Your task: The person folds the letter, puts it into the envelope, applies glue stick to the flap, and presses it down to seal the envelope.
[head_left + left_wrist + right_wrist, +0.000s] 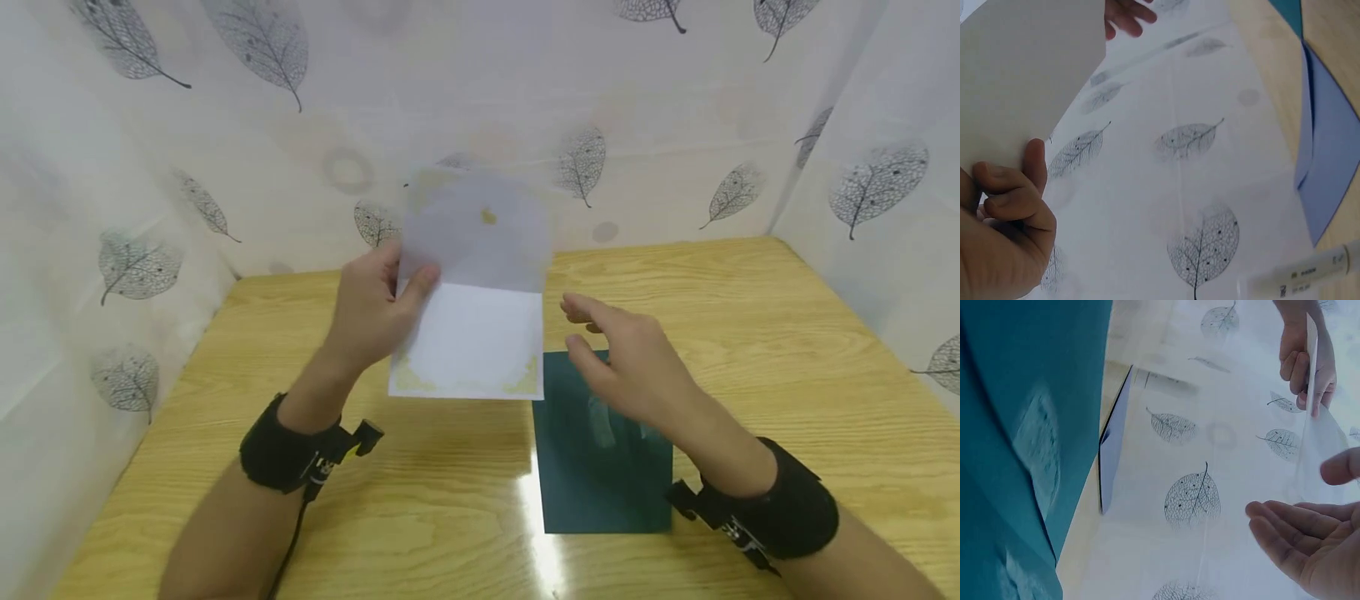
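Note:
My left hand (375, 304) holds a white sheet (480, 342) upright by its left edge, thumb on the front near the crossing crease. Gold ornaments mark the sheet's corners, and a small gold mark sits on its greyer upper half. In the left wrist view the sheet's plain back (1029, 69) shows above the curled fingers. My right hand (630, 358) is held just right of the sheet, fingers extended and apart from it, with nothing in its grasp. Below it a dark green folder (600, 492) lies on the table, partly hidden by that hand.
The wood-grain table (420, 517) meets a leaf-printed white curtain (480, 92) at the back and sides. Pale rough patches (1038, 450) mark the green folder. A lavender panel (1332, 144) appears at the right in the left wrist view. Black camera bands (281, 446) circle both wrists.

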`<state>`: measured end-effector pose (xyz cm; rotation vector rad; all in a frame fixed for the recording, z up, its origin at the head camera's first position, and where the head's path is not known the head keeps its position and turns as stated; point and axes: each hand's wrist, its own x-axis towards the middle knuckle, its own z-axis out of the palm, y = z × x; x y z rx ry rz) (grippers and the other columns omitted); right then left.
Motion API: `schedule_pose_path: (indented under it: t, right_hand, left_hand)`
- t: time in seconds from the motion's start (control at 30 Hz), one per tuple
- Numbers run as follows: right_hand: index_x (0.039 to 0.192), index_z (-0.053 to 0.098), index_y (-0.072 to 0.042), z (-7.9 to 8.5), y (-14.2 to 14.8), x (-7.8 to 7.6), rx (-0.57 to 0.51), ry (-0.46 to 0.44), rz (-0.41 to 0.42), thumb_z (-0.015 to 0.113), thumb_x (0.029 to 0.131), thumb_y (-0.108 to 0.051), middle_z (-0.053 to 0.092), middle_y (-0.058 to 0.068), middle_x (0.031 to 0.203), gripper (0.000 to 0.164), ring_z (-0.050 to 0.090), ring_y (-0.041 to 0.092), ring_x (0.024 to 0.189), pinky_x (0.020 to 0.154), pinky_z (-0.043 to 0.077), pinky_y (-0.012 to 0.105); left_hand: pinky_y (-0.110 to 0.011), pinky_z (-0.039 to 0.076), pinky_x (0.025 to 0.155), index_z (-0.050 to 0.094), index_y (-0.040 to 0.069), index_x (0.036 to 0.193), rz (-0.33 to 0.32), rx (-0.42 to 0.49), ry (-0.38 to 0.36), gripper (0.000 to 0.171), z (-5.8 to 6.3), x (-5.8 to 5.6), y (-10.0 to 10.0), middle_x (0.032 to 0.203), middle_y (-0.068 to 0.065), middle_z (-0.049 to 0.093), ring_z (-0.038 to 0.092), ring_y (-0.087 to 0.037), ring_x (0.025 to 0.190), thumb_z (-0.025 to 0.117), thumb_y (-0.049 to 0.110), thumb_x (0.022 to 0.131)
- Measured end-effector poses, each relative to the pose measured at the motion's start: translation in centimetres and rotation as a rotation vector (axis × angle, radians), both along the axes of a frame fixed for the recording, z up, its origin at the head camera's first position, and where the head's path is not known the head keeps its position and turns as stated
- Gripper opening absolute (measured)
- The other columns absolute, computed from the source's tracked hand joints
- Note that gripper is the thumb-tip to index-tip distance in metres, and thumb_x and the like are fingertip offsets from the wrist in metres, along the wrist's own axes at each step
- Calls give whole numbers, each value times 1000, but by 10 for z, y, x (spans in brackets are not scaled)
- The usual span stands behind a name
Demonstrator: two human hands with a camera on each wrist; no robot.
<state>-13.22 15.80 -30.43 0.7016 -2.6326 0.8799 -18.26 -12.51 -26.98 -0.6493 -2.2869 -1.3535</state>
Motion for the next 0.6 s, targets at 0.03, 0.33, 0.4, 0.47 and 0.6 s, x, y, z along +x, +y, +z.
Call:
schedule_pose_path:
  t: [0.03, 0.33, 0.4, 0.47, 0.6]
  right_hand:
    - [140, 54, 0, 1, 0, 0, -67, -2, 7, 58, 97, -11, 71, 15, 122, 44, 72, 27, 82, 62, 56, 31]
    - [120, 63, 8, 8, -2, 3, -593, -185, 13, 64, 92, 2, 76, 2, 88, 28, 70, 7, 77, 72, 56, 17]
    - [114, 64, 9, 10, -2, 3, -658, -212, 17, 63, 93, 2, 75, -6, 84, 22, 69, 8, 74, 70, 56, 19]
    - [112, 66, 10, 10, -2, 3, -719, -220, 38, 62, 93, 4, 75, -9, 83, 20, 70, 10, 74, 69, 57, 21]
    - [104, 73, 1, 9, -3, 2, -912, -243, 99, 59, 91, 11, 75, -4, 84, 21, 69, 11, 75, 67, 56, 22]
  left_hand:
    - [-21, 51, 48, 67, -9, 105, -23, 15, -4, 17, -2, 2, 3, 83, -22, 73, 64, -17, 57, 66, -2, 90]
    - [-34, 57, 47, 64, -11, 111, -213, 199, -66, 20, -10, 12, 23, 89, -26, 73, 70, -12, 60, 61, -5, 93]
    - [-35, 57, 48, 63, -12, 113, -255, 218, -72, 21, -11, 13, 23, 91, -27, 72, 71, -13, 62, 60, -6, 93]
    - [-37, 59, 51, 61, -14, 116, -307, 233, -89, 23, -12, 13, 23, 95, -29, 71, 72, -14, 65, 58, -7, 94]
    - [-34, 57, 49, 55, -18, 123, -400, 266, -156, 30, -11, 13, 20, 101, -31, 69, 70, -12, 65, 52, -9, 95]
